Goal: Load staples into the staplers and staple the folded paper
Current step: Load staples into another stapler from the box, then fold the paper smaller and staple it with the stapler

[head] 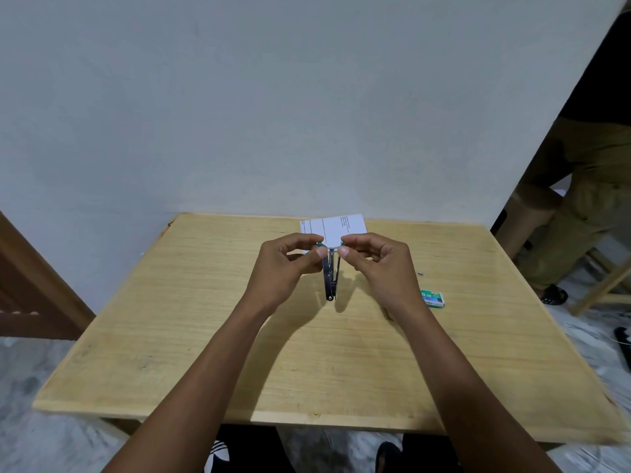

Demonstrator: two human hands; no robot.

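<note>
A small metal stapler (330,278) with green ends is held above the middle of the wooden table (205,336), spread open in a narrow V with its hinge toward me. My left hand (290,264) pinches its left green tip between thumb and fingers. My right hand (372,261) pinches the right green tip the same way. The folded white paper (336,227) with printed lines lies on the table just behind both hands, near the far edge. A green and white staple box (433,298) lies to the right of my right wrist.
A tiny loose strip of staples (421,273) lies on the table beyond the box. A white wall stands right behind the table. A seated person's legs (587,213) and a wooden stool are at the right; a brown door frame is at the left.
</note>
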